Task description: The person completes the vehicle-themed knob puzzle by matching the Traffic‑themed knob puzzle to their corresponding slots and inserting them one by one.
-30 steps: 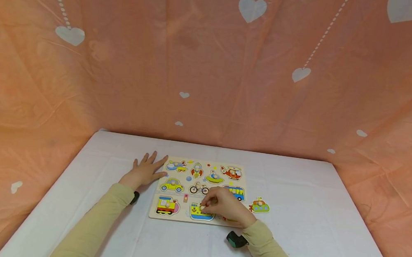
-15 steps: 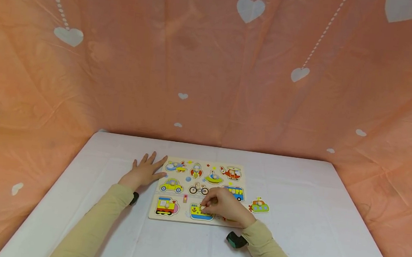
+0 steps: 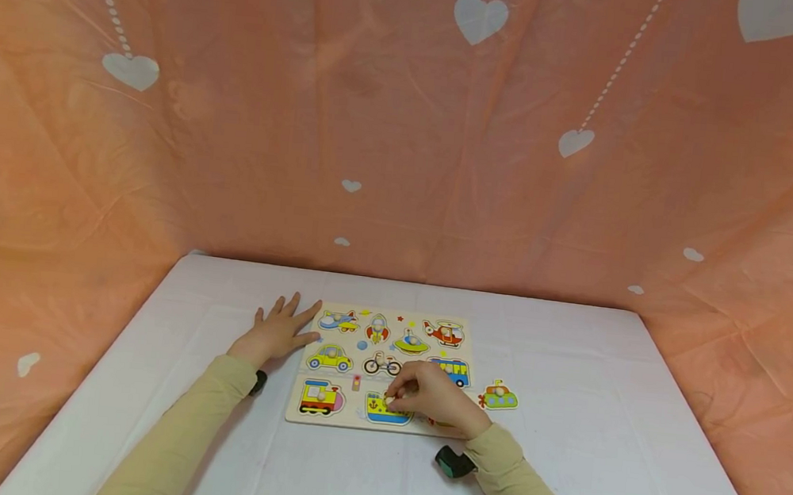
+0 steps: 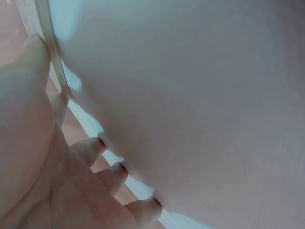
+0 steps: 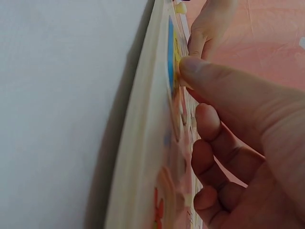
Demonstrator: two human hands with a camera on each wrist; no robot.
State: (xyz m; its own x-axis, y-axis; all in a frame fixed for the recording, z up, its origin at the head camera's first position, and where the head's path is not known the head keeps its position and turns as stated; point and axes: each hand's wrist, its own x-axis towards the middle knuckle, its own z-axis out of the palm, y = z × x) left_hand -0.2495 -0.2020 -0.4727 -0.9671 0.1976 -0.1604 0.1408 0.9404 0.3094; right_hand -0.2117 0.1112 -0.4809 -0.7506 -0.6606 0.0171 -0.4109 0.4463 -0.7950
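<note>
A wooden peg puzzle board [image 3: 353, 414] with vehicle pieces lies on the table. My right hand [image 3: 436, 396] pinches the knob of the yellow and blue ship piece [image 3: 377, 416] between thumb and index finger. The ship sits at its place in the board's front row; whether it lies fully flush I cannot tell. In the right wrist view, the other fingers [image 5: 205, 153] are curled above the board. My left hand [image 3: 275, 337] lies spread at the board's left edge, thumb and index finger touching it. A green submarine piece [image 3: 500, 398] lies just right of the board.
A white cloth covers the table [image 3: 608, 427]. Behind and beside it hangs an orange curtain [image 3: 409, 121] with white hearts. Knobbed pieces, such as the train [image 3: 321, 398], car [image 3: 331, 357] and helicopter [image 3: 444, 333], are on the board. My right hand partly covers the bus [image 3: 458, 371].
Both hands keep their places, with the right still pinching the ship piece's knob. Only the head view has shifted very slightly.
</note>
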